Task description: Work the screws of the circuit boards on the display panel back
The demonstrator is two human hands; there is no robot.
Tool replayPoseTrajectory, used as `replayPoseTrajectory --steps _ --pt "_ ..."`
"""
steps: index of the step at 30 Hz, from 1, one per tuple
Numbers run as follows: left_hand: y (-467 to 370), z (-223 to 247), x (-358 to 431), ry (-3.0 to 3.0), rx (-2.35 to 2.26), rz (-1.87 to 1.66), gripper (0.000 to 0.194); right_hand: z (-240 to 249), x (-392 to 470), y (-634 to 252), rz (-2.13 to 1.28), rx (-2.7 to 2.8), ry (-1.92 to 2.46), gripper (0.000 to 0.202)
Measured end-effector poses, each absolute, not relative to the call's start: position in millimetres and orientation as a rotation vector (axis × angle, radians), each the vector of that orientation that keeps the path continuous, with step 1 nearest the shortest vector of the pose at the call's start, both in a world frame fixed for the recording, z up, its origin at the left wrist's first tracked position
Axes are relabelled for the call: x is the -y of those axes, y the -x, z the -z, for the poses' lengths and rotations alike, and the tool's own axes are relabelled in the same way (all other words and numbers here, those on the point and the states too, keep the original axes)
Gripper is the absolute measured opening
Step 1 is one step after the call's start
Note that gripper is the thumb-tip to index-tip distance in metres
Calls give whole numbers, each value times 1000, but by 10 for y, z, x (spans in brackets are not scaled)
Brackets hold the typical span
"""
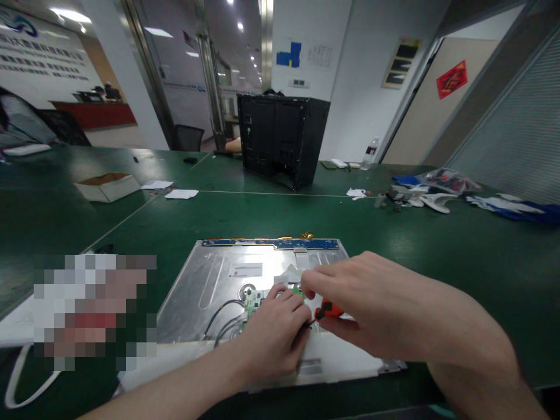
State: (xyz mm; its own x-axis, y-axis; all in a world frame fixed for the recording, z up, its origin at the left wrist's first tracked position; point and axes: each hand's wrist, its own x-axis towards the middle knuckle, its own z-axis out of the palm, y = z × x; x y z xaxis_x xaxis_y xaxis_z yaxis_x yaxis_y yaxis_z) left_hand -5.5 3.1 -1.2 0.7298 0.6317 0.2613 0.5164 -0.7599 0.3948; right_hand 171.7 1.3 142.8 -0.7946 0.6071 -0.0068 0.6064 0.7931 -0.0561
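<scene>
Over the back of a silver display panel (188, 291), my left hand (277, 326) rests with bent fingers on a small green circuit board (254, 300), gripping it from above. My right hand (371, 306) is closed around a red and black screwdriver (329, 309). Its thin shaft points left toward my left fingers, and the tip is hidden there. Grey and black cables run from the board's left side across the panel. A long blue circuit strip (262, 244) lines the panel's far edge, and a white label (245, 270) sits on the metal.
A large black casing (280, 140) stands at the back of the green table (196, 216). To the left are an open box (109, 189) and papers (181, 193). A bottle (370, 154), gloves and bagged parts lie at the back right. A blurred patch hides something at left.
</scene>
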Motion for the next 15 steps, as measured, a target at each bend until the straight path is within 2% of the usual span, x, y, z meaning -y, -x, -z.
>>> replayPoseTrajectory --steps 3,10,15 --pt "58 23 -31 -2618 -913 -550 14 -1425 8 -1710 -166 2960 998 15" --pt "42 7 -31 -2622 -919 -534 14 -1415 1 -1636 105 2901 1183 10" --pt "47 4 -27 -2608 -921 -557 14 -1423 0 -1700 -41 2913 1092 6"
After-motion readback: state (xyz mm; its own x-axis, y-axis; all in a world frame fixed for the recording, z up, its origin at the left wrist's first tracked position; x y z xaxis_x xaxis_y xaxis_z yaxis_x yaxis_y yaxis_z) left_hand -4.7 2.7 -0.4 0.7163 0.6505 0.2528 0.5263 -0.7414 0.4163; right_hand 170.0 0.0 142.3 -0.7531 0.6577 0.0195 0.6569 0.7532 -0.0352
